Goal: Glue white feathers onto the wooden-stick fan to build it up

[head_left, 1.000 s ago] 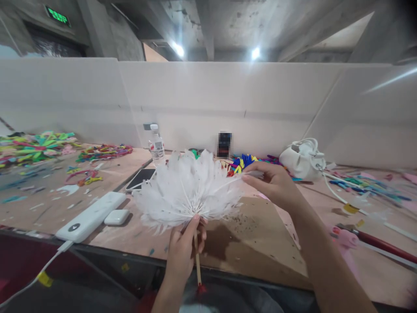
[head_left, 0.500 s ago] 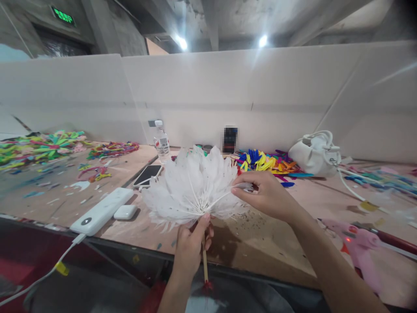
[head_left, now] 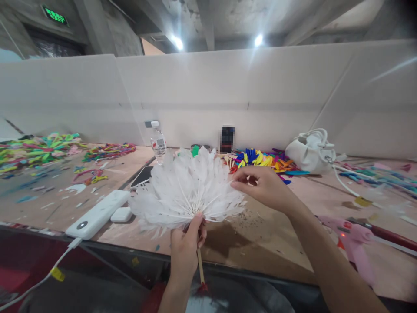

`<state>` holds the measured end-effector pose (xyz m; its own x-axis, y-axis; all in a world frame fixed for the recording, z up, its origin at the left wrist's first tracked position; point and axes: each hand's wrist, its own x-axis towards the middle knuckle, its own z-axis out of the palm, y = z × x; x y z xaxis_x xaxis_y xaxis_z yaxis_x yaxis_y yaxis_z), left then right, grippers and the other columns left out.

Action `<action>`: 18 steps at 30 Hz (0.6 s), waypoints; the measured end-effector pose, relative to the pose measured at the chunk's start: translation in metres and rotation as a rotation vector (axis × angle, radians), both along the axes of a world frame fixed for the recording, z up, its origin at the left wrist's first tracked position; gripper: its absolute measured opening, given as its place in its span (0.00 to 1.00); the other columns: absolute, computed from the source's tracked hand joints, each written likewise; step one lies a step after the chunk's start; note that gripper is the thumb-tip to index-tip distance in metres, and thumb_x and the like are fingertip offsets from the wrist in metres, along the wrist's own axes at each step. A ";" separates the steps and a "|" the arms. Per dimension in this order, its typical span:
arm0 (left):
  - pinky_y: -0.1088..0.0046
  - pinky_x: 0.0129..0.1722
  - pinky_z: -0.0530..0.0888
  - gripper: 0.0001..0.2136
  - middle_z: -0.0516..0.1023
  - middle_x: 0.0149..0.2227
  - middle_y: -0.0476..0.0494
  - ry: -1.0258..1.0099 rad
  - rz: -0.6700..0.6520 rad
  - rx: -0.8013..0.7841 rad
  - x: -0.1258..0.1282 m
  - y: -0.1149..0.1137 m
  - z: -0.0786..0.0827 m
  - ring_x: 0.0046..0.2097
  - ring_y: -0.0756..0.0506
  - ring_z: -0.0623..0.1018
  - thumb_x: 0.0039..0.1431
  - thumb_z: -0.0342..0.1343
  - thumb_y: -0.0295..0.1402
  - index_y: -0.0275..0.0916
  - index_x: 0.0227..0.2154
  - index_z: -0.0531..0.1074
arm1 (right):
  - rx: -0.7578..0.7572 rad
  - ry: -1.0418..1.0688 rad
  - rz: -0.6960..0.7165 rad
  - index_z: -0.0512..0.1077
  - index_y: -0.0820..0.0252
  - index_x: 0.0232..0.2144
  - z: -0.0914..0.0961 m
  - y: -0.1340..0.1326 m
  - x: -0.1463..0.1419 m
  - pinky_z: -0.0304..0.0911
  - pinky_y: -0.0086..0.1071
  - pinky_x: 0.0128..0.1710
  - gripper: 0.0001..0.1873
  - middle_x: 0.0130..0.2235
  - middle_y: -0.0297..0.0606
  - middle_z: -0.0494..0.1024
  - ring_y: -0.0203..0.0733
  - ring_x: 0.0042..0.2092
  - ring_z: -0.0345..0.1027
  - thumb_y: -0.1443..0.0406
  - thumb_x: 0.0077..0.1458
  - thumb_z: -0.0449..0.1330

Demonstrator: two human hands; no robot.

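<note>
A fan of white feathers (head_left: 185, 187) spreads out in front of me, its pale quills meeting at the base. My left hand (head_left: 189, 239) is closed round that base, with the thumb on top of the quills. Below the fist a thin wooden handle (head_left: 200, 265) points down, with something red at its lower end. At the fan's right edge my right hand (head_left: 260, 189) is closed, thumb and forefinger pinching a white feather by its outer part. The pinched tip is mostly hidden by the fingers.
A white power bank (head_left: 97, 215) and earbud case (head_left: 120, 214) lie left, near the table's front edge. Behind the fan are a water bottle (head_left: 158, 141) and coloured feathers (head_left: 260, 159). A white bag (head_left: 309, 152) and pink glue gun (head_left: 356, 241) are at right.
The feather in my right hand has swung in against the fan's right side; before, it stood out apart. The fan and my left hand have shifted slightly left in view.
</note>
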<state>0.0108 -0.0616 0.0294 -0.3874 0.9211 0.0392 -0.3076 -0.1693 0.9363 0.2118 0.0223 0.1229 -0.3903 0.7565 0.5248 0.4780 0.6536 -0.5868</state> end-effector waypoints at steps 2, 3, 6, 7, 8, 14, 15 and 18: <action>0.81 0.14 0.56 0.15 0.70 0.16 0.50 -0.012 0.008 0.004 0.000 0.000 0.001 0.18 0.54 0.65 0.48 0.69 0.41 0.35 0.19 0.75 | -0.008 0.028 -0.009 0.80 0.56 0.29 0.001 0.001 0.002 0.56 0.32 0.29 0.09 0.29 0.33 0.80 0.37 0.29 0.66 0.59 0.58 0.64; 0.81 0.14 0.56 0.15 0.72 0.17 0.50 -0.018 0.013 0.006 0.000 0.001 0.001 0.18 0.54 0.65 0.47 0.70 0.41 0.35 0.19 0.75 | -0.012 0.046 -0.012 0.79 0.56 0.29 0.002 0.001 0.003 0.56 0.32 0.29 0.09 0.29 0.33 0.80 0.37 0.28 0.66 0.59 0.58 0.64; 0.81 0.13 0.55 0.14 0.73 0.19 0.49 -0.032 0.028 0.010 -0.001 0.001 0.001 0.18 0.54 0.65 0.46 0.70 0.40 0.35 0.19 0.75 | -0.011 0.124 -0.033 0.78 0.56 0.29 0.005 -0.001 0.005 0.57 0.33 0.29 0.11 0.30 0.33 0.79 0.38 0.30 0.66 0.57 0.60 0.64; 0.81 0.13 0.55 0.14 0.73 0.18 0.49 -0.036 0.030 0.010 0.000 0.001 0.001 0.18 0.54 0.65 0.46 0.70 0.40 0.35 0.19 0.75 | -0.007 0.158 -0.041 0.78 0.56 0.29 0.005 -0.001 0.005 0.58 0.33 0.30 0.13 0.31 0.34 0.78 0.39 0.31 0.66 0.56 0.61 0.64; 0.82 0.13 0.55 0.14 0.73 0.18 0.49 -0.039 0.032 0.010 0.000 0.002 0.001 0.18 0.54 0.65 0.46 0.70 0.40 0.35 0.19 0.75 | -0.002 0.186 -0.044 0.77 0.56 0.29 0.006 -0.002 0.005 0.58 0.33 0.31 0.14 0.31 0.35 0.78 0.39 0.32 0.67 0.55 0.62 0.63; 0.82 0.14 0.55 0.15 0.72 0.17 0.49 -0.058 0.017 0.012 -0.002 0.002 0.000 0.18 0.54 0.65 0.48 0.70 0.41 0.35 0.19 0.76 | 0.010 0.075 0.071 0.76 0.56 0.30 0.002 -0.001 0.006 0.57 0.32 0.31 0.10 0.32 0.34 0.75 0.38 0.32 0.64 0.57 0.60 0.66; 0.81 0.14 0.55 0.15 0.71 0.17 0.49 -0.058 0.008 0.011 -0.002 0.002 -0.001 0.18 0.54 0.64 0.48 0.69 0.41 0.35 0.19 0.77 | 0.009 0.051 0.081 0.76 0.57 0.30 0.001 -0.001 0.005 0.57 0.33 0.31 0.10 0.32 0.34 0.75 0.37 0.32 0.63 0.58 0.59 0.67; 0.81 0.15 0.55 0.15 0.69 0.16 0.50 -0.052 -0.023 0.010 -0.003 0.001 -0.004 0.18 0.54 0.64 0.49 0.70 0.41 0.34 0.19 0.77 | 0.018 0.039 0.086 0.77 0.57 0.31 -0.003 0.000 0.000 0.57 0.33 0.31 0.09 0.34 0.35 0.75 0.37 0.32 0.63 0.59 0.59 0.67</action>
<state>0.0079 -0.0603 0.0256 -0.3681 0.9293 0.0291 -0.3599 -0.1713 0.9171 0.2121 0.0227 0.1201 -0.4327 0.7112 0.5540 0.3968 0.7021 -0.5913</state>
